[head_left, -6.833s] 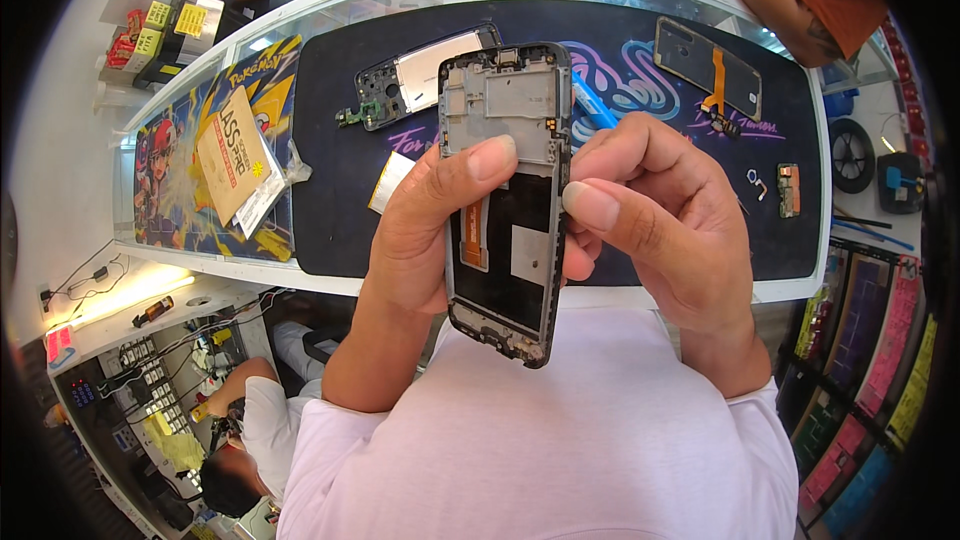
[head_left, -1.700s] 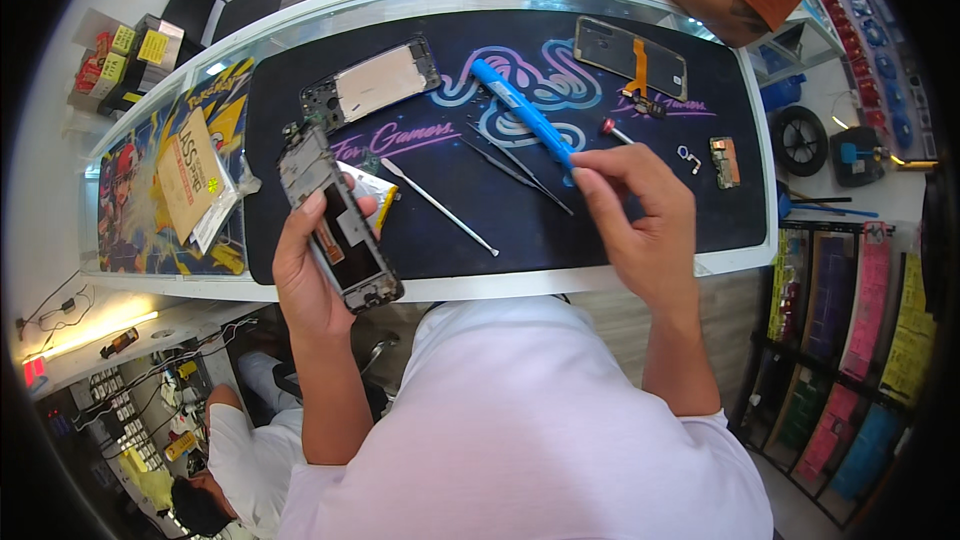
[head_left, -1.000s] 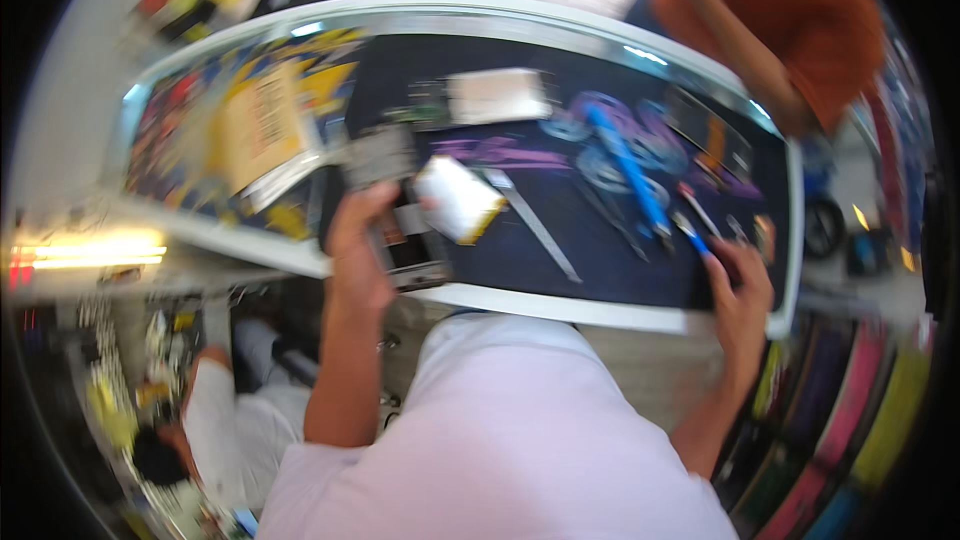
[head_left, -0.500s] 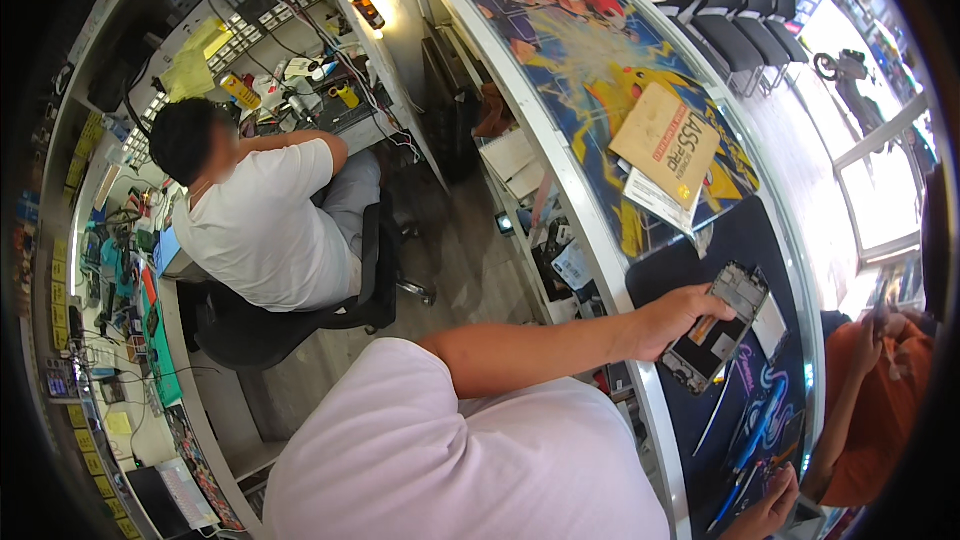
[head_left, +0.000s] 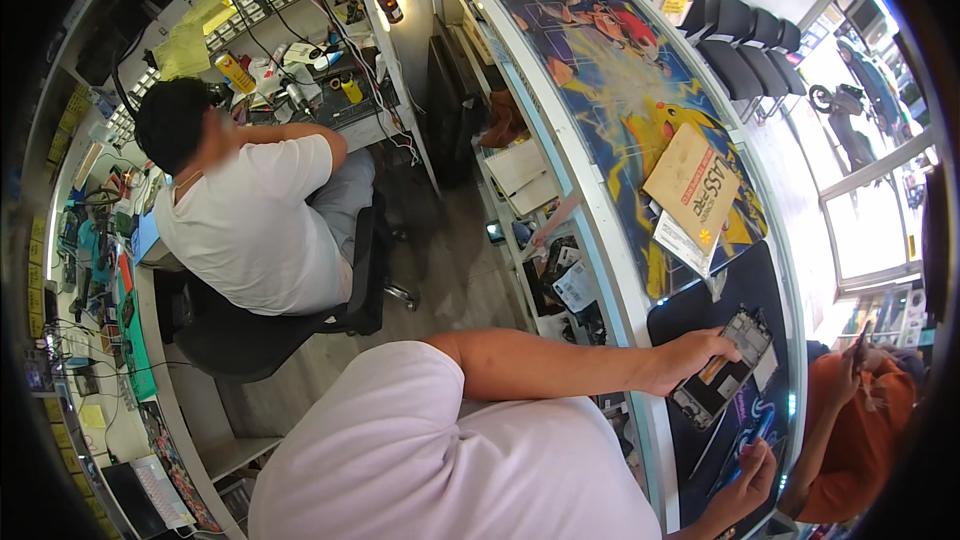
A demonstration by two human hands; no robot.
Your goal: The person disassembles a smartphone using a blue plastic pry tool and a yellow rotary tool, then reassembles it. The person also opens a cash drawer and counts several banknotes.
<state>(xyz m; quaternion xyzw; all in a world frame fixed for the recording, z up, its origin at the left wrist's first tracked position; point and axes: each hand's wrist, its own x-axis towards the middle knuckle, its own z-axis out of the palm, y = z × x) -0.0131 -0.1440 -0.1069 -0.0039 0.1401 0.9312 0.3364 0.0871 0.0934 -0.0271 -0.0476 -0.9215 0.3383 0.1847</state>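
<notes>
My left hand [head_left: 690, 358] grips an opened smartphone [head_left: 725, 370] by its edge, with the thumb across it. The phone's back is off, so its metal frame, dark battery area and an orange flex cable show. It is tilted above the dark mat [head_left: 665, 318] on the counter. Lower down, my right hand [head_left: 748, 480] has its fingers pinched on a slim blue tool [head_left: 765, 424], whose kind is too small to tell. Beneath the phone lies a flat pale piece [head_left: 766, 365]. A thin light stick [head_left: 712, 450] rests on the mat beside the right hand.
A cardboard screen-glass envelope [head_left: 692, 180] lies on a colourful cartoon mat [head_left: 600, 70] further along the glass counter. A co-worker in a white shirt [head_left: 255, 225] sits at a cluttered bench. Across the counter, a person in orange [head_left: 850, 430] holds a dark object. Shelves [head_left: 520, 175] run beneath the counter.
My right hand has risen from the mat's lower end toward the phone, with the blue tool in its fingers. The left hand still holds the phone. The whole view has shifted slightly.
</notes>
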